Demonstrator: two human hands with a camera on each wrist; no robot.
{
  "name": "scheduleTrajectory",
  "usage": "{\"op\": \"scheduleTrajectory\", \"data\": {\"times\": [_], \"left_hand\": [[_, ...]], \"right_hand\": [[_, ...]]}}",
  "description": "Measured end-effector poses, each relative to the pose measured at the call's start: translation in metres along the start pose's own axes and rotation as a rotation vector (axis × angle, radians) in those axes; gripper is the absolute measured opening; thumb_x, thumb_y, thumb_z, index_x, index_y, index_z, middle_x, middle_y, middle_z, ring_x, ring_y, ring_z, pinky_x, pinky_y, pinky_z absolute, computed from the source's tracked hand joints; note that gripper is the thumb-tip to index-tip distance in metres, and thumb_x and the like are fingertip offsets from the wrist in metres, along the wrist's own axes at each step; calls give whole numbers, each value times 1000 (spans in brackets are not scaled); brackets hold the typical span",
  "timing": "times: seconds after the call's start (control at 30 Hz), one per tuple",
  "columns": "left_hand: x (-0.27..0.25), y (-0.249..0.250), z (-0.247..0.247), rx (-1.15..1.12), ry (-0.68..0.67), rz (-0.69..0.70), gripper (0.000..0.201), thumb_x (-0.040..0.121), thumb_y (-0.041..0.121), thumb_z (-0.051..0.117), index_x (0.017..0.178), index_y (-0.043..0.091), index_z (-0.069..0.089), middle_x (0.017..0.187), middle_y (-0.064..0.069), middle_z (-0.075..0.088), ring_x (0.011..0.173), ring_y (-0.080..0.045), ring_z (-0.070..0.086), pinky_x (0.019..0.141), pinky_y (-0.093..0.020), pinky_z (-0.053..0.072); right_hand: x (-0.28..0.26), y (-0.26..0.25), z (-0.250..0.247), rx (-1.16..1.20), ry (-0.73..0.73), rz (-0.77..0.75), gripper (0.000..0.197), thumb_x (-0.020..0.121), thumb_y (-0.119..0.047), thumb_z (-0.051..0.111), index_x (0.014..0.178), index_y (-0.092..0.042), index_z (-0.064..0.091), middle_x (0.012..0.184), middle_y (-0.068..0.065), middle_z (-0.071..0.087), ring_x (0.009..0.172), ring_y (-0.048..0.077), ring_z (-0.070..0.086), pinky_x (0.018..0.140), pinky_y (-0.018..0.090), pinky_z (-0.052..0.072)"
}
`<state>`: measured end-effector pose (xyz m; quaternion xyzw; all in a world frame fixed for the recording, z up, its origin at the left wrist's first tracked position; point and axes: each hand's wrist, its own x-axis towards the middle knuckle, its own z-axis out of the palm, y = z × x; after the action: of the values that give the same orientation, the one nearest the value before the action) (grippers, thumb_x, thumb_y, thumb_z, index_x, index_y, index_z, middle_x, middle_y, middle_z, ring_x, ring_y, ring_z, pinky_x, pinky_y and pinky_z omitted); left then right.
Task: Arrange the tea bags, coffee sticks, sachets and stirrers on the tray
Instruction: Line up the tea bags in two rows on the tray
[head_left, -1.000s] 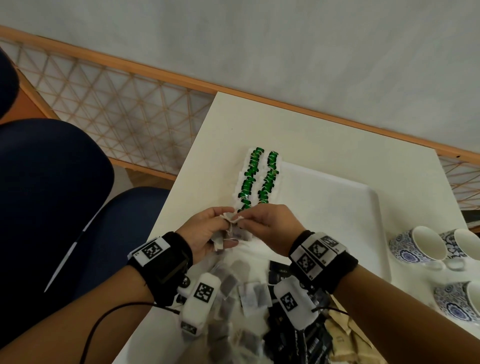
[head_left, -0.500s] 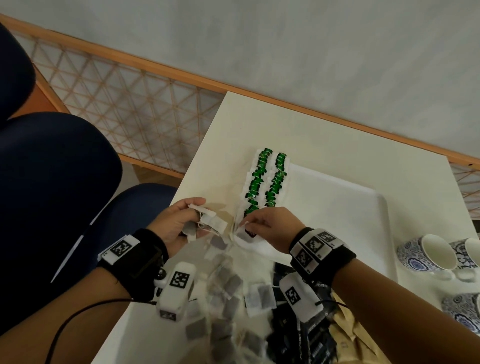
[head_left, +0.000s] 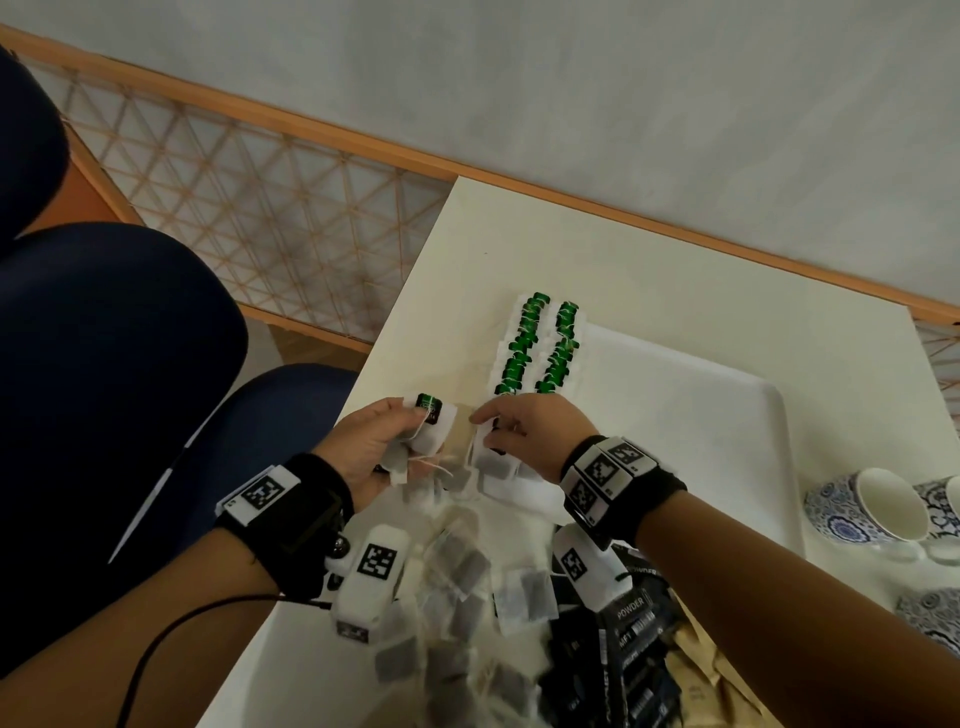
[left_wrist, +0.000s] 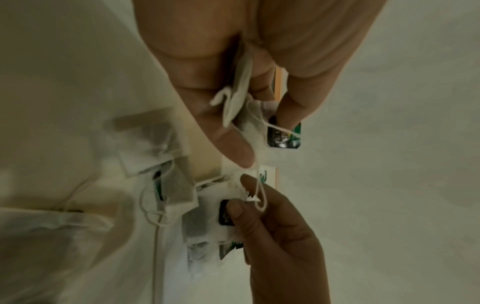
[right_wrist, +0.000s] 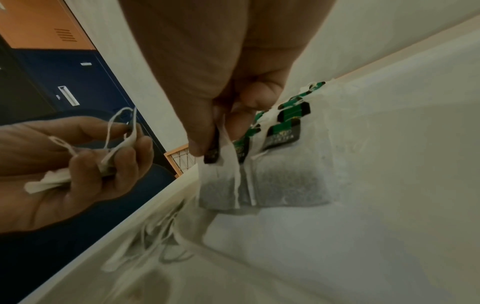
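Two rows of green-tagged tea bags (head_left: 540, 351) lie along the left edge of the white tray (head_left: 691, 415). My right hand (head_left: 511, 434) pinches a tea bag (right_wrist: 223, 179) by its dark tag at the near end of those rows, low over the tray. My left hand (head_left: 384, 447) holds a small bunch of tea bags (head_left: 428, 426) with loose strings, just left of the tray over the table. A heap of loose tea bags (head_left: 467, 587) lies near me, with black coffee sticks (head_left: 628, 639) and brown sachets (head_left: 696, 675) to its right.
Blue-patterned cups (head_left: 878, 506) stand at the right of the table. A dark blue chair (head_left: 104, 389) is close on the left, beyond the table edge. A wooden lattice rail (head_left: 260, 208) runs behind the table along the wall.
My hands have drawn apart. The left hand moved left with its bunch, a green tag now showing on top. The right hand carried one tea bag toward the near end of the rows.
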<state>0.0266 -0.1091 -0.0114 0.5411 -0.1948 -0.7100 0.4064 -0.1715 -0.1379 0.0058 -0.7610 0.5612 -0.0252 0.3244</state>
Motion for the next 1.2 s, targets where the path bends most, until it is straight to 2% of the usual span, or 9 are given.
{"op": "scheduleTrajectory", "data": {"times": [0.17,0.3,0.43,0.57,0.7,0.8,1.0,1.1,1.2], "left_hand": [[0,-3,6,38,-27,-2,5,88,12,62,87,14,67,80,-5,65,64,-17,63,51,-26,54],[-2,-4,13,80,-57,7,10,89,8,60,90,11,69,77,-6,68,60,-17,64,46,-28,54],[-4,-8,22,117,-93,-7,9,89,7,61,91,8,70,78,-10,64,58,-20,60,48,-30,56],[-6,-12,30,120,-118,-26,11,89,12,62,96,8,70,83,-13,62,64,-23,57,52,-30,56],[-9,-14,37,83,-135,-3,10,89,8,61,94,8,70,68,-4,64,53,-16,59,46,-25,53],[-10,-14,41,71,-135,-19,15,90,2,59,99,9,68,71,-6,66,56,-16,62,49,-25,55],[-5,-8,26,76,-13,-69,42,83,-12,28,98,8,61,95,-9,55,83,-19,54,54,-28,50],[0,-3,20,101,44,-61,52,74,-18,20,90,11,60,95,-6,50,85,-17,48,57,-27,40],[3,-2,16,160,47,-26,56,71,-24,19,88,12,58,95,-4,46,83,-15,44,57,-25,35]], "right_hand": [[0,0,-1,16,39,-42,30,86,-24,65,115,-28,64,86,-8,63,79,11,57,76,29,49],[-9,1,-10,102,180,-89,25,92,-25,58,117,-26,63,94,-10,59,82,5,54,72,14,40],[-21,-8,-14,316,224,-71,24,97,-27,50,114,-26,66,83,-25,57,73,-11,54,62,4,40],[-30,-13,-13,410,242,-92,23,94,-18,53,110,-30,65,86,-11,68,70,-4,58,65,9,44],[-37,-11,-18,397,185,0,24,83,-30,69,107,-30,65,74,-17,65,65,-9,56,67,10,45],[-39,-5,-20,446,185,47,14,84,-16,69,95,-23,72,71,-16,67,63,-10,59,67,9,47],[-51,13,-26,255,64,72,15,86,-17,65,93,-29,73,88,-8,73,82,3,65,82,19,50],[-50,23,-23,194,37,103,15,86,-17,64,94,-26,73,92,-5,74,86,6,65,87,23,50],[-44,31,-20,160,45,132,16,87,-17,63,96,-24,73,96,-8,72,86,4,63,88,20,47]]}}
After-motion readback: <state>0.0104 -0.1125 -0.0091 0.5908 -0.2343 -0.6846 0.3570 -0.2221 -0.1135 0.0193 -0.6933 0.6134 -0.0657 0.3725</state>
